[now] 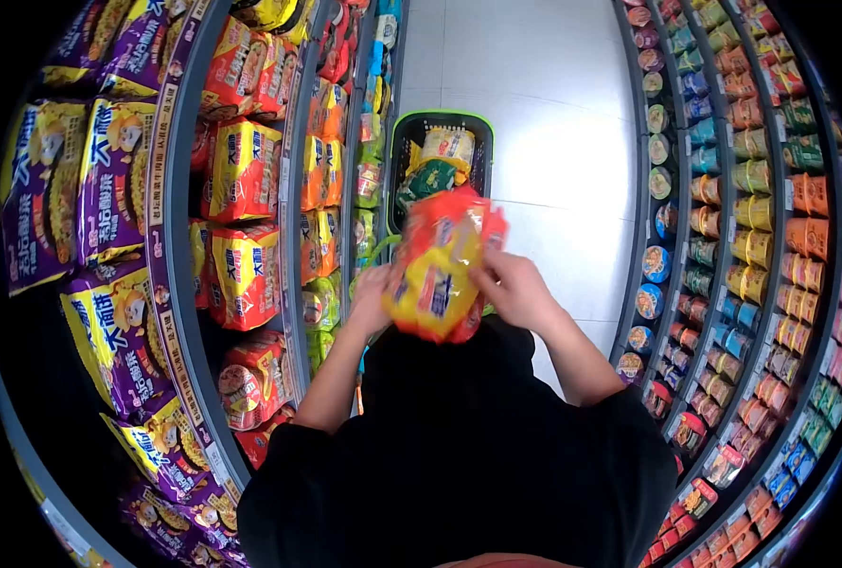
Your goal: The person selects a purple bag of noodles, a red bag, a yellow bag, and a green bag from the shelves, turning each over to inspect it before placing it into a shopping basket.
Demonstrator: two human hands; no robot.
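Note:
In front of my body I hold a red and yellow instant noodle pack, slightly blurred. My right hand grips its right edge, with the thumb and fingers closed on the wrapper. At its left side is my left hand, closed against the pack, its fingers mostly hidden behind it. Just beyond the pack stands a black shopping basket with a green rim. Inside it lie a yellow pack and a dark green pack. A green curved strip, perhaps the basket handle, shows near my left hand.
Shelves on the left hold purple noodle packs and red and yellow noodle packs. Shelves on the right carry rows of cup noodles. Between them runs a pale tiled aisle floor.

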